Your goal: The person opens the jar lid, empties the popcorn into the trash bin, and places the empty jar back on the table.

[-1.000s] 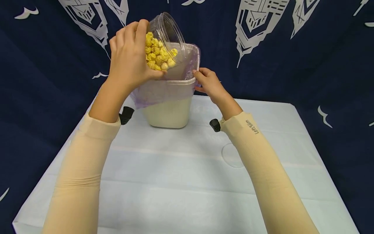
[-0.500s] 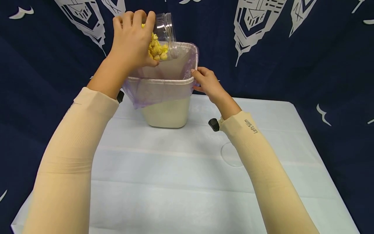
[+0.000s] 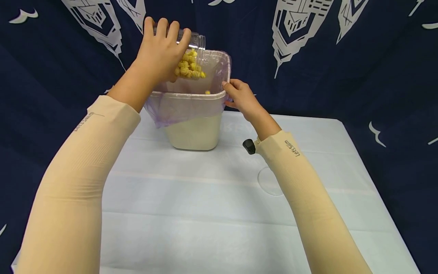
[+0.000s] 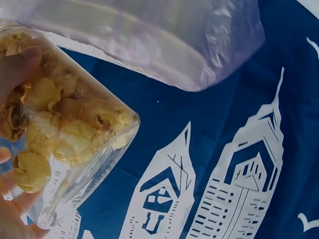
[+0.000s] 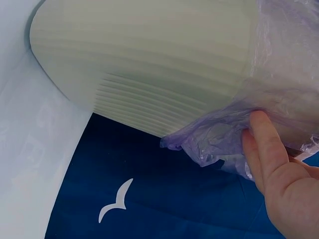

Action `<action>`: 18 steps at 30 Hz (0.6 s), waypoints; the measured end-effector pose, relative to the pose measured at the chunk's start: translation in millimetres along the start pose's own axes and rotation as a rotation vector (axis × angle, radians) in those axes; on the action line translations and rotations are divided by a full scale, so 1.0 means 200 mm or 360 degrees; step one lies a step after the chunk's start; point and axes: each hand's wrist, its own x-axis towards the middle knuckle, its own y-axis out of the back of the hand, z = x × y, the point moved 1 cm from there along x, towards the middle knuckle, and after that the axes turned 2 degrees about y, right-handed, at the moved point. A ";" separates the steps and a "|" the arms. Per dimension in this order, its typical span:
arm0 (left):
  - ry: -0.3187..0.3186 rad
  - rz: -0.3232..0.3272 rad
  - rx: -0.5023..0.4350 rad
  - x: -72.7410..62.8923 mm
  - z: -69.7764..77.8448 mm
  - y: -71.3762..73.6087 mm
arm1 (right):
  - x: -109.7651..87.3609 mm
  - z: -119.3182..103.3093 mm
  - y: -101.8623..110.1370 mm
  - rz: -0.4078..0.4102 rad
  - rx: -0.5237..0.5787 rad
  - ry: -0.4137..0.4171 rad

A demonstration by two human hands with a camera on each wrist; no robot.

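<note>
My left hand [image 3: 162,53] grips a clear plastic jar [image 3: 200,42] of yellow popcorn [image 3: 187,65], tipped on its side with its mouth toward the right, over the bin's opening. Loose kernels lie at the jar's mouth, and one yellow piece [image 3: 207,92] shows just above the bin's front rim. The cream trash bin [image 3: 195,133] stands on the table, lined with a thin purple bag [image 3: 184,108] folded over its rim. At the bin's right side my right hand [image 3: 241,95] pinches the rim and bag between thumb and fingers. In the left wrist view, popcorn [image 4: 60,119] fills the jar's lower side.
A clear round lid [image 3: 270,182] lies on the white table [image 3: 205,220], beside the right forearm. Behind the table hangs a dark blue cloth [image 3: 246,30] with white printed shapes.
My left hand has tilted the jar further, mouth rightward and down, and the popcorn has shifted to its mouth. One piece has come out. My right hand stays at the rim.
</note>
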 end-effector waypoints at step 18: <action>-0.0574 0.0783 0.0797 0.00 0.01 -0.06 | 0.00 0.00 0.00 0.0009 0.0008 0.0005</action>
